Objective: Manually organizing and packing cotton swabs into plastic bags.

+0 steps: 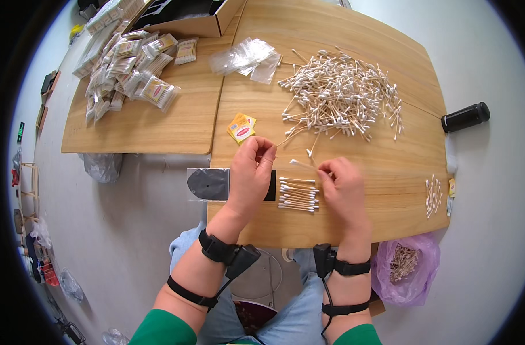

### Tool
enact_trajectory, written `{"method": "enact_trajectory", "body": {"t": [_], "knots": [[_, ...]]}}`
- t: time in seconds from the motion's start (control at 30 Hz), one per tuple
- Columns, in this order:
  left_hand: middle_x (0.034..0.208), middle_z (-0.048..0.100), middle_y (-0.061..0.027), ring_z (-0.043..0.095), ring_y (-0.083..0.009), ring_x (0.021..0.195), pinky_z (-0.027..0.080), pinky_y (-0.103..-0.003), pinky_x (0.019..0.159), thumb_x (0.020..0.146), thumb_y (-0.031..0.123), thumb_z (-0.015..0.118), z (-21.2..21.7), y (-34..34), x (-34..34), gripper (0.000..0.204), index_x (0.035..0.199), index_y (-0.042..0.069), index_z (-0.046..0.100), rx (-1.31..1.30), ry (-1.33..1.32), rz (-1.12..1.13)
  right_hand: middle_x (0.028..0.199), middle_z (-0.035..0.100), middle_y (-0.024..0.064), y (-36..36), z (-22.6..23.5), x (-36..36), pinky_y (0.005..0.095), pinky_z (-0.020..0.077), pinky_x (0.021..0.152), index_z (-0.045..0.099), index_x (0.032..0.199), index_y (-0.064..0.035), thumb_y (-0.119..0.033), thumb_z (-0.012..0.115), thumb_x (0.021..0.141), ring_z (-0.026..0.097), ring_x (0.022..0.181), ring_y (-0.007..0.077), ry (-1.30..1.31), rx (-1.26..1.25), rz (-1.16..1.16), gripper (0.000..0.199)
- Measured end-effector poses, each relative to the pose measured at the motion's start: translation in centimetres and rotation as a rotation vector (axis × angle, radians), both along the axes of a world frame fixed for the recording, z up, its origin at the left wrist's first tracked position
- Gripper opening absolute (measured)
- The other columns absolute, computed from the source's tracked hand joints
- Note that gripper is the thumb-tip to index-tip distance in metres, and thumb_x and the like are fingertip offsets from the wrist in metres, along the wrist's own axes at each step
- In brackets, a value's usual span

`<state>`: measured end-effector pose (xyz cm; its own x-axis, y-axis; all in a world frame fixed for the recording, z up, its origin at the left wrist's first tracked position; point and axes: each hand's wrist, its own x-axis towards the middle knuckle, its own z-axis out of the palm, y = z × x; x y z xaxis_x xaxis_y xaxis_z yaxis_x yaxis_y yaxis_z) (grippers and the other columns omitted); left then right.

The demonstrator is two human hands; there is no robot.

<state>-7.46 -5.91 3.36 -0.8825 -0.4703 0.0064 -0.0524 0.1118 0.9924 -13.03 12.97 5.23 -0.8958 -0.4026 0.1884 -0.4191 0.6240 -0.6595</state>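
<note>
A wooden table [354, 230] is seen from above, with two bare hands at its near edge. The left hand [251, 172] is curled, its fingertips pinched together at about 12 o'clock from the palm; whether anything is gripped there cannot be told. The right hand [343, 187] is narrowed to a pinch, and a single cotton swab [302, 165] is held by it, the free end pointing toward 10 o'clock. Between the two hands, a neat row of cotton swabs [298, 194] is laid side by side on the table, next to a black card [270, 185] partly covered by the left hand. At 12 o'clock from the hands, a large loose heap of swabs [340, 95] is spread out. A small yellow packet [241, 127] is placed at 11 o'clock, just beyond the left hand. Filled clear packets [127, 69] are piled at far 10 o'clock. A purple bag [409, 267] is hung at 4 o'clock, below the table edge.
</note>
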Motion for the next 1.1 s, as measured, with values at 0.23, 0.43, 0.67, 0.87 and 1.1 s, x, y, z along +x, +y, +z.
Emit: {"method": "enact_trajectory", "body": {"t": [0.23,0.43,0.67,0.87,1.1], "knots": [[0.083,0.061,-0.0002,0.058,-0.0066,0.074,0.048,-0.022,0.068,0.095,0.008,0.063,-0.3,-0.1,-0.1,0.009,0.096,0.0,0.06,-0.048,-0.002,0.002,0.082,0.061,0.0111,-1.0,0.1,0.5,0.0403,0.0478,0.069,0.065,0.084,-0.0041,-0.005,0.068,0.081,0.06,0.079,0.0314,-0.034,-0.005,0.034,0.004],[0.084,0.064,-0.0043,0.061,-0.0102,0.075,0.049,-0.024,0.068,0.094,0.007,0.064,-0.7,0.6,0.0,0.008,0.096,-0.001,0.061,-0.132,0.037,-0.064,0.083,0.061,0.011,-0.9,-0.6,0.4,0.0403,0.048,0.07,0.065,0.085,-0.0043,-0.005,0.068,0.081,0.06,0.08,0.031,-0.073,-0.059,-0.079,0.005],[0.084,0.061,-0.0108,0.06,-0.0214,0.074,0.049,-0.03,0.067,0.088,0.002,0.066,-0.2,2.6,0.0,0.007,0.094,0.0,0.062,-0.278,0.133,-0.141,0.082,0.061,0.0105,-1.2,-0.3,0.3,0.0404,0.0484,0.071,0.066,0.081,-0.0045,-0.007,0.07,0.08,0.06,0.08,0.0302,-0.022,0.029,0.016,0.005],[0.082,0.06,-0.011,0.059,-0.0227,0.071,0.048,-0.031,0.066,0.087,0.001,0.066,-0.1,2.6,0.1,0.007,0.093,0.0,0.062,-0.316,0.085,-0.153,0.083,0.061,0.0106,-1.0,-0.6,0.1,0.04,0.0487,0.072,0.069,0.081,-0.004,-0.006,0.07,0.08,0.06,0.081,0.0304,0.044,-0.004,0.001,0.003],[0.082,0.06,-0.0101,0.059,-0.0204,0.071,0.048,-0.03,0.066,0.088,0.002,0.065,0.0,2.6,0.2,0.006,0.093,0.0,0.062,-0.285,0.067,-0.154,0.087,0.061,0.0111,-0.2,-1.0,-0.5,0.041,0.0479,0.073,0.061,0.088,-0.0036,-0.01,0.073,0.078,0.059,0.083,0.031,-0.053,-0.008,-0.189,0.017]]}}
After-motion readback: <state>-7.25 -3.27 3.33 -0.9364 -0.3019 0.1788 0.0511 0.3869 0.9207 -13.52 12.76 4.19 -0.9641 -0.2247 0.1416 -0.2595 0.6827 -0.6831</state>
